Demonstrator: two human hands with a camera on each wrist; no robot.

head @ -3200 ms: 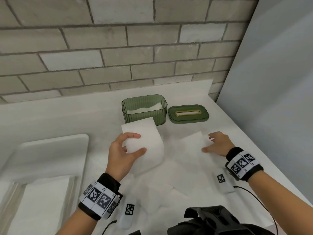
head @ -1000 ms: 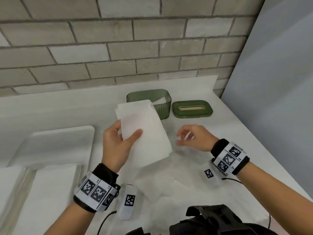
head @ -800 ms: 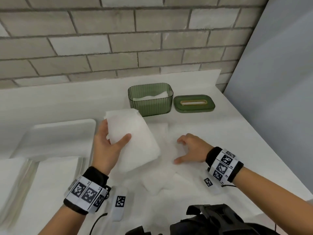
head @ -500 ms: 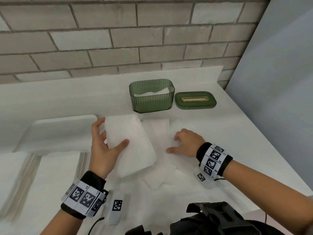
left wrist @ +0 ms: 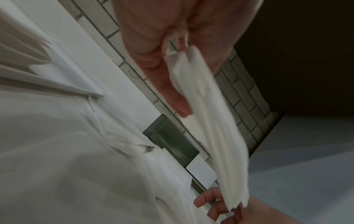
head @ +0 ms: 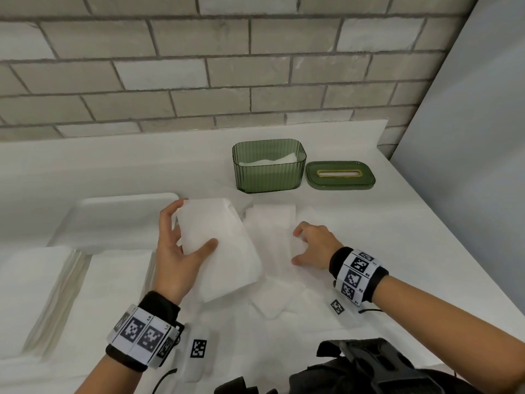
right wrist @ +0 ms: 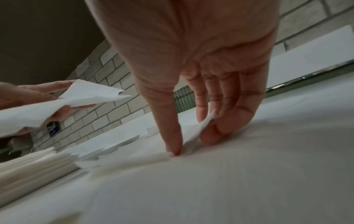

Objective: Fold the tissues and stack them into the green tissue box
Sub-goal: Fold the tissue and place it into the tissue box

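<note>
The green tissue box (head: 269,166) stands open at the back of the counter with white tissue inside; its green lid (head: 340,175) lies just right of it. My left hand (head: 181,245) grips a stack of folded tissues (head: 224,251) above the counter, thumb on top and fingers behind. In the left wrist view the stack (left wrist: 214,121) hangs from that hand, with the box (left wrist: 172,145) beyond it. My right hand (head: 309,245) rests on a flat tissue (head: 272,231) on the counter. The right wrist view shows its fingers (right wrist: 203,97) pinching a raised edge of that tissue (right wrist: 203,127).
A white tray (head: 113,220) sits at the left, with piles of flat tissues (head: 42,294) in front of it. More loose tissues cover the near counter. The brick wall runs behind, and a grey panel (head: 468,137) bounds the counter's right edge. A black device (head: 355,368) sits at the bottom.
My left hand has brought the folded stack down and back, away from the box. My right hand has dropped onto the flat tissue and taken hold of its edge.
</note>
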